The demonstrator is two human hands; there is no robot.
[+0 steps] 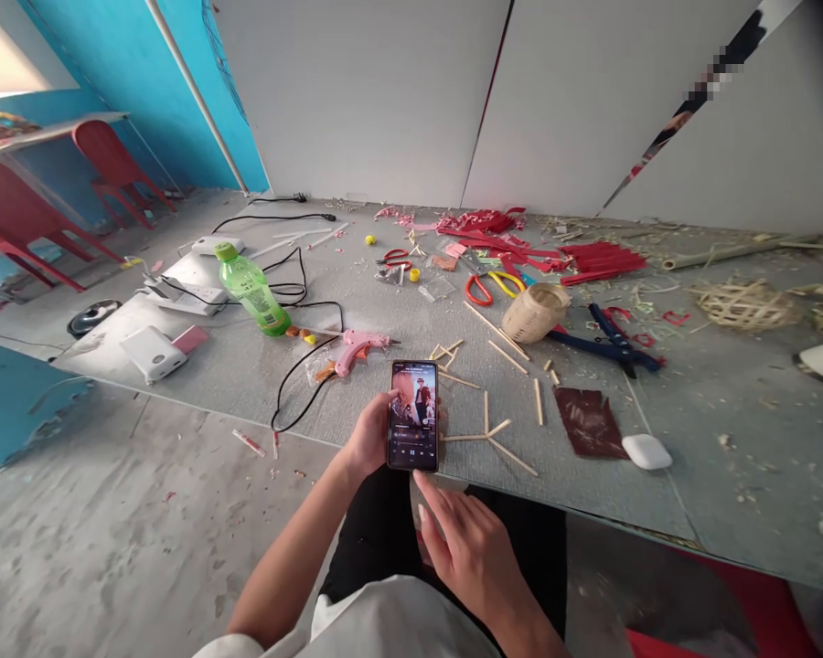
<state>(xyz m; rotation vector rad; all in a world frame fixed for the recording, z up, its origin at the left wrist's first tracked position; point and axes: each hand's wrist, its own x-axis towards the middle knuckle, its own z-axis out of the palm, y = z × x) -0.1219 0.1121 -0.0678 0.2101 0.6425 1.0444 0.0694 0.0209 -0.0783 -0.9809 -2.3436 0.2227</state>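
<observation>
My left hand (pixel 371 433) is closed round the left side of a smartphone (pixel 412 448), holding it upright above the table's front edge. The lit screen shows a music player with a picture of a figure. Just below the phone's lower edge is my right hand (pixel 463 539), its index finger stretched out toward the phone and the other fingers loosely bent, nothing in it. Whether the fingertip touches the phone I cannot tell. Thin wooden sticks (pixel 486 413) lie to the right of the phone. A pink glue gun (pixel 352 351) rests behind it on the left.
A green bottle (pixel 252 292), a power strip (pixel 187 298) and a white power bank (pixel 154 355) stand left. Dark blue pliers (pixel 610 343), a bamboo cup (pixel 533 315), sandpaper (pixel 590 423) and a white earbud case (pixel 646 451) lie right. Red strips (pixel 600 262) are at the back.
</observation>
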